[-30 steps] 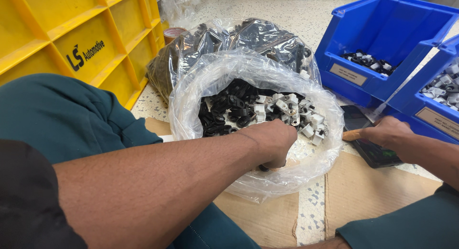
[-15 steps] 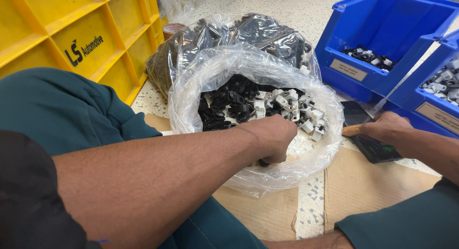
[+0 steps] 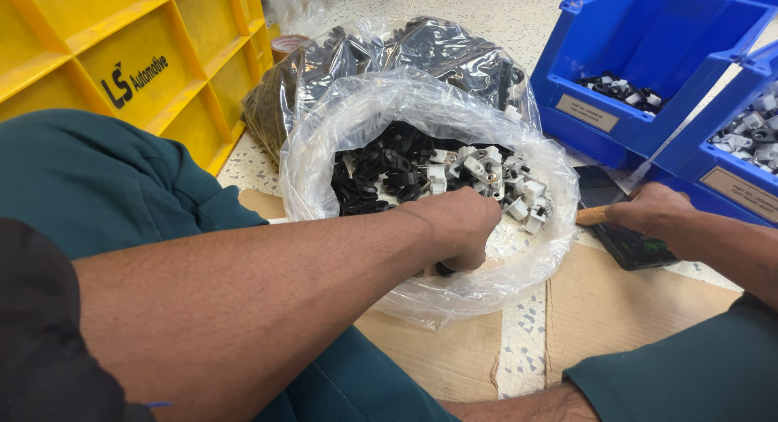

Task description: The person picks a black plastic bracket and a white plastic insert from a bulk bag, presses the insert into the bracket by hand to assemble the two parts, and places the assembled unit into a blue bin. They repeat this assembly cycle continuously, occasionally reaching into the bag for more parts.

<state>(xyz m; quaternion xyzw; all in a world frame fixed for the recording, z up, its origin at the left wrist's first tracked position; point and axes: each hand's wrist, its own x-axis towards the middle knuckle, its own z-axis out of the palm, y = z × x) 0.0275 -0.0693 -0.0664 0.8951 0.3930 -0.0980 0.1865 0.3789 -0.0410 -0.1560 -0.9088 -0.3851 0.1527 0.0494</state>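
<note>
You are sitting on a speckled floor with flattened cardboard under your legs, and the biggest thing beside you is the yellow crate at the far left, its ribbed wall facing your knee. Across from it, at the far right, stand two blue bins: the nearer-to-centre blue bin has a small heap of black and white parts at its bottom, and the second blue bin, cut off by the right edge, holds pale grey parts. Between crate and bins lies a closed dark plastic bag, and just in front of it, touching it, sits the open clear bag, rolled down at the mouth and resting partly on the cardboard. Inside it is a pile of small clips, black ones toward the left, white ones toward the right. Your left hand is down inside the bag's near side, fingers curled shut in a loose fist at the edge of the pile; whether the grip has any clips in it, I cannot tell. Your right hand rests outside the bag at its right rim, fingers closed around a brown, stick-like piece, over a dark flat phone lying on the floor.
</note>
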